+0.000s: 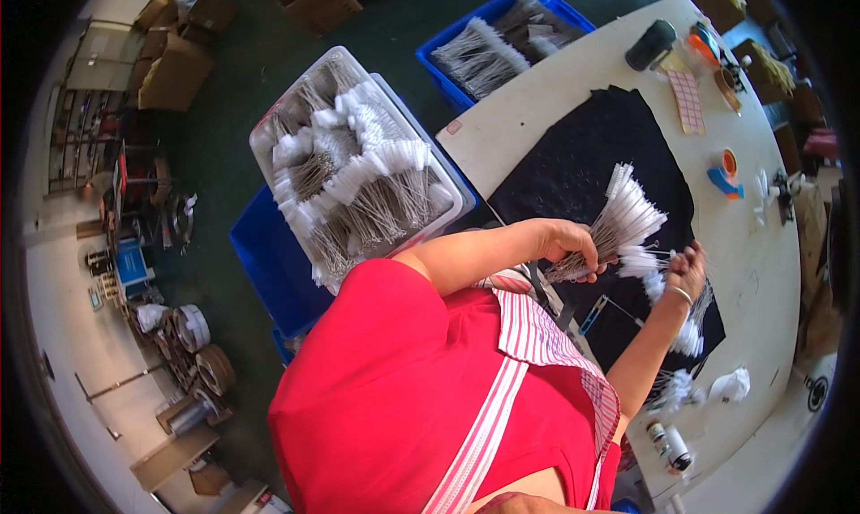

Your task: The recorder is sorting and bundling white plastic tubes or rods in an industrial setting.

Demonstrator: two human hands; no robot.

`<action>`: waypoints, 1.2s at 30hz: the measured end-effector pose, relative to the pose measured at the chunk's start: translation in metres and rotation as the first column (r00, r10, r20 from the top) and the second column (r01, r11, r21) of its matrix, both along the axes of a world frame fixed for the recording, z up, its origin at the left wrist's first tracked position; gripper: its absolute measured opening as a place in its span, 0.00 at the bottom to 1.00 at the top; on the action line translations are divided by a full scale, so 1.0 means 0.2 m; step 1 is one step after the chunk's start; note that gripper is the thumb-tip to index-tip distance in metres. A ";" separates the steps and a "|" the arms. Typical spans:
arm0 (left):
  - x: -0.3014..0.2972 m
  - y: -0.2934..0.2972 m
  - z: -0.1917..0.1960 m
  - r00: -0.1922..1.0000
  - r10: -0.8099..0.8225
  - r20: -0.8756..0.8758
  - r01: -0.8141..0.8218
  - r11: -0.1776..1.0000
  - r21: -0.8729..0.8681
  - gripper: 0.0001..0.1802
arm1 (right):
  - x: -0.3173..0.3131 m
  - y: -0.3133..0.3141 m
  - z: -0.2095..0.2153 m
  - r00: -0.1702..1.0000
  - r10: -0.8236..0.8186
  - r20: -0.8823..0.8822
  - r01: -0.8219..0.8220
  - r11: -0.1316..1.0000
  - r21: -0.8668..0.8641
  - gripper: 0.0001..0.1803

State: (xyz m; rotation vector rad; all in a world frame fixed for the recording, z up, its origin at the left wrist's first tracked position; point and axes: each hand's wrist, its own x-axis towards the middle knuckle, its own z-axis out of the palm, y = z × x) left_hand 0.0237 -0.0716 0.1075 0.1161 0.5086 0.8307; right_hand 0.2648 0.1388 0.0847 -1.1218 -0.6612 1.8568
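My left hand point(573, 247) is closed around the wire stems of a bundle of small white-bristled brushes point(632, 211). The bristle ends fan out away from me over a black cloth point(573, 165). To its right, my right hand point(688, 269) has its fingers pinched together, with a bracelet on the wrist. A thin wire runs into those fingers, apparently the stem of a brush point(638, 261) whose white bristles lie beside the bundle. More white brushes point(688, 337) lie below my right hand, partly hidden by the forearm.
A white bin point(461, 192) heaped with brushes stands at the left over a blue bin point(278, 254). Another blue bin point(430, 53) with brushes is beyond the white table point(761, 272). On the table are a blue cutter point(593, 315), tape dispenser point(726, 183), dark cup point(651, 45) and bottles point(667, 447).
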 end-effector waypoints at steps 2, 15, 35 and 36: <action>-0.02 -0.01 0.00 1.000 0.028 0.000 -0.028 0.998 -0.048 0.22 | -0.07 -0.02 0.20 0.977 -0.212 0.023 0.196 0.937 0.289 0.15; -0.20 0.05 0.10 0.929 0.337 -0.155 -0.364 0.908 -0.207 0.23 | -0.52 -0.50 0.63 0.869 -0.314 0.383 -0.299 0.283 0.911 0.07; -0.07 -0.01 0.04 0.928 0.330 0.172 -0.310 0.941 -0.133 0.14 | -0.57 -0.68 0.42 0.758 0.046 0.651 -0.634 -0.183 0.751 0.07; -0.08 -0.02 0.01 0.928 0.329 0.173 -0.309 0.942 -0.134 0.14 | -0.57 -0.72 0.40 0.720 0.032 0.693 -0.670 -0.228 0.707 0.08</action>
